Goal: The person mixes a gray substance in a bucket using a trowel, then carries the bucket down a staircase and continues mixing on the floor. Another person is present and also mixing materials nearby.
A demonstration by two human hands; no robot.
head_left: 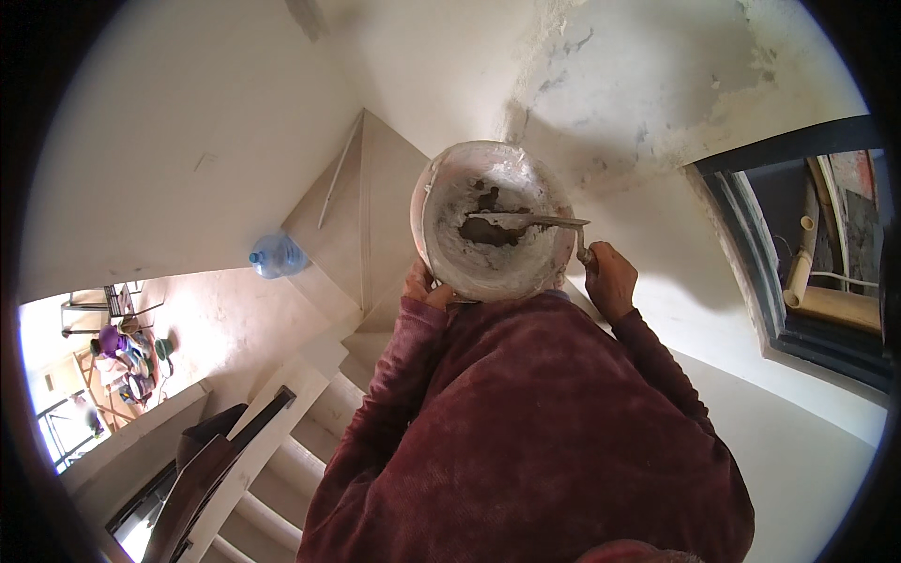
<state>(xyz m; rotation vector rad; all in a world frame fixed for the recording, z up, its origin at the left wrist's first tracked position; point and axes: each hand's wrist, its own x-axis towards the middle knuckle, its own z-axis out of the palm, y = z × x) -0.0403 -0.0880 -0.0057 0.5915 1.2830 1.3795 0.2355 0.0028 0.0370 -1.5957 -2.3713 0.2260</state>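
A round, plaster-crusted bucket (446,258) is held in front of me, its mouth facing up. Some wet grey mortar (493,233) lies in its bottom. My left hand (425,284) grips the bucket at its near left side, the fingers partly hidden under the rim. In my right hand (612,280), just off the bucket's right side, is the handle of a trowel (540,220). The trowel's blade reaches across the bucket's mouth, over the mortar. I cannot tell whether the blade touches the mortar.
Ahead is a wall with a rough grey patch (648,75). A dark-framed window opening (751,253) is at the right, with bamboo poles in it. Stairs (305,464) with a railing (235,450) descend at lower left. A blue water jug (275,256) lies beyond.
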